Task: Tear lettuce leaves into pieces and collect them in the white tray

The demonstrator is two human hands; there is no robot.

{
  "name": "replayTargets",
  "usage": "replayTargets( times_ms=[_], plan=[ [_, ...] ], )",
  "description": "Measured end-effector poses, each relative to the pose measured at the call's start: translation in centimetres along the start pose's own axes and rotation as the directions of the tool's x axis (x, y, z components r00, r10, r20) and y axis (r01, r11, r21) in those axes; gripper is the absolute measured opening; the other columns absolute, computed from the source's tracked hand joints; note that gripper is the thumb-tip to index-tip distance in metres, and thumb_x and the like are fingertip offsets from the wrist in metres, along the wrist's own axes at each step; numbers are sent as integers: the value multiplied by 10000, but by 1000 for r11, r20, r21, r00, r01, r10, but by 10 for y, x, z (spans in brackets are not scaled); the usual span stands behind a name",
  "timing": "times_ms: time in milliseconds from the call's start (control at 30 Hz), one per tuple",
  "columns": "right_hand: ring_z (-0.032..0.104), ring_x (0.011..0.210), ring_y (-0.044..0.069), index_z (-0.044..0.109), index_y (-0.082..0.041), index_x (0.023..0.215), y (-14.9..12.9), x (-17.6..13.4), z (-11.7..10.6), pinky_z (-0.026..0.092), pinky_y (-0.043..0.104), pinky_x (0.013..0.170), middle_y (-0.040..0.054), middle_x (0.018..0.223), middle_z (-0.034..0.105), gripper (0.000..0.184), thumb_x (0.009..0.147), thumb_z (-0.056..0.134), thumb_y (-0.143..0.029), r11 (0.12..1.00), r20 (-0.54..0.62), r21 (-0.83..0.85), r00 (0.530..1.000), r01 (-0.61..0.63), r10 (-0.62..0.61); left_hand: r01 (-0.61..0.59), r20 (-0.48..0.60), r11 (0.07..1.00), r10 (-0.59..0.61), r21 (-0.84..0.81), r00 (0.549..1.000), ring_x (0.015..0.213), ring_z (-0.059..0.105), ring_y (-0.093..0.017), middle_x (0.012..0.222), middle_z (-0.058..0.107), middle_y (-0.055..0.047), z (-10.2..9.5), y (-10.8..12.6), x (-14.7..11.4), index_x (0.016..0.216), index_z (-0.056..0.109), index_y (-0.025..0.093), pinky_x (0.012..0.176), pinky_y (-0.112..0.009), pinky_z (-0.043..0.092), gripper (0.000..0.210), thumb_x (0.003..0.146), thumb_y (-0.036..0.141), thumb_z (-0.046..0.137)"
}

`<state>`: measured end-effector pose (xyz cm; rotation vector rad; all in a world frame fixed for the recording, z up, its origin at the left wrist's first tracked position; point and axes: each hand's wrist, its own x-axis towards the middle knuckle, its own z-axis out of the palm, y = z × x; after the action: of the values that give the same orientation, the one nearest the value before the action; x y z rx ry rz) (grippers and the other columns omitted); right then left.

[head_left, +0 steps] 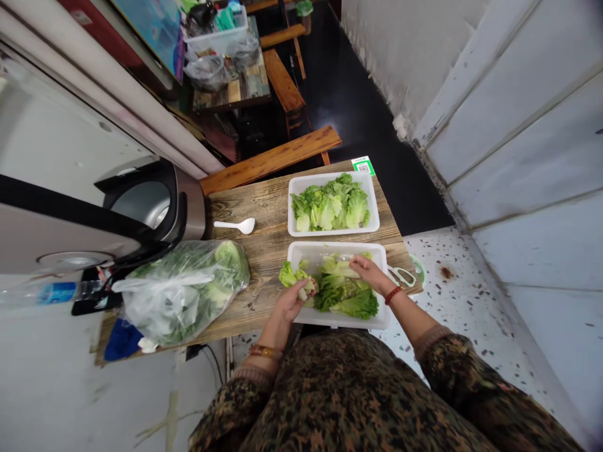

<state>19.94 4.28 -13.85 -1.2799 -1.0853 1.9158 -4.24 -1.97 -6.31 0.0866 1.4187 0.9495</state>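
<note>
My left hand (pixel 292 300) is closed around a small bunch of lettuce leaves (pixel 291 275) at the left wall of the near white tray (pixel 338 322). Over the right part of that tray, my right hand (pixel 368 272) pinches the pale stem end of a lettuce leaf (pixel 346 269). More green lettuce (pixel 355 304) lies in the tray beneath both hands. Just behind it, a second white tray (pixel 333 231) holds a heap of lettuce leaves (pixel 332 204). White-handled scissors (pixel 404 275) stick out at the near tray's right side, their blades hidden.
A plastic bag of lettuce (pixel 188 292) lies on the wooden table (pixel 264 251) at left, near a white rice paddle (pixel 238 225) and an open rice cooker (pixel 151 207). A QR-code card (pixel 363 166) sits at the far corner. Wooden benches (pixel 277 157) stand beyond.
</note>
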Motion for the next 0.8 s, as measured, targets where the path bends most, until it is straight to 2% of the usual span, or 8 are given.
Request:
replayTargets(
  times_ms=[100, 233, 367, 467, 600, 667, 733, 800],
  plan=[
    [576, 773, 159, 559, -239, 865, -5, -6, 0, 542, 288, 645, -18, 836, 591, 326, 761, 683, -522, 985, -33, 169, 999, -34, 40, 2, -1, 1000, -2, 0, 1000, 699, 688, -142, 790, 733, -63, 0, 0, 1, 807, 706, 115, 672, -258, 584, 44, 792, 128, 745],
    [645, 741, 159, 550, -252, 939, -9, -11, 2, 523, 263, 586, 9, 944, 645, 333, 773, 709, -493, 933, -19, 353, 996, -72, 84, -7, 6, 1000, 7, 7, 1000, 707, 692, -148, 791, 731, -63, 1, -1, 1, 801, 709, 108, 665, -257, 583, 59, 770, 122, 757],
    [678, 726, 162, 528, -263, 971, -5, -13, 8, 517, 264, 569, 22, 1005, 649, 319, 798, 685, -480, 907, -47, 413, 993, -80, 109, -25, 61, 999, 23, 31, 998, 766, 705, -170, 859, 747, -88, 3, -1, -2, 840, 730, 102, 706, -276, 591, 119, 740, 140, 782],
    [670, 761, 182, 535, -253, 916, 4, -13, 15, 543, 298, 622, 10, 933, 632, 293, 776, 680, -467, 959, -88, 283, 994, -34, 61, -30, 115, 998, 24, 53, 993, 853, 718, -206, 991, 758, -114, 7, -5, -5, 905, 740, 113, 728, -297, 594, 215, 704, 151, 806],
    [644, 845, 204, 591, -235, 834, 18, -19, 34, 560, 372, 783, 19, 906, 652, 187, 778, 632, -408, 992, -96, 11, 988, 122, -121, -2, 172, 999, -5, 40, 985, 909, 723, -236, 1044, 761, -110, 15, -15, -6, 971, 735, 137, 758, -321, 593, 351, 635, 134, 839],
    [653, 943, 219, 618, -229, 827, 21, -25, 47, 532, 400, 892, 43, 980, 691, 139, 807, 598, -365, 971, -35, -87, 974, 222, -226, -1, 183, 1000, -3, 21, 983, 892, 727, -239, 988, 772, -94, 18, -18, -4, 1006, 730, 148, 770, -328, 590, 413, 610, 121, 847],
    [627, 1122, 235, 661, -223, 872, 22, -31, 57, 480, 412, 998, 69, 1146, 698, 139, 832, 581, -329, 938, 71, -146, 949, 315, -308, -18, 167, 1000, 16, 10, 986, 865, 731, -236, 933, 777, -83, 17, -18, -1, 1019, 726, 147, 778, -328, 589, 435, 602, 115, 847],
    [580, 1240, 243, 701, -224, 975, 20, -35, 59, 449, 412, 1045, 74, 1290, 662, 197, 842, 589, -314, 916, 197, -171, 923, 363, -329, -31, 121, 999, 30, 10, 992, 840, 734, -232, 903, 777, -81, 13, -14, 1, 1005, 722, 135, 775, -325, 592, 410, 613, 112, 839]
  ],
)
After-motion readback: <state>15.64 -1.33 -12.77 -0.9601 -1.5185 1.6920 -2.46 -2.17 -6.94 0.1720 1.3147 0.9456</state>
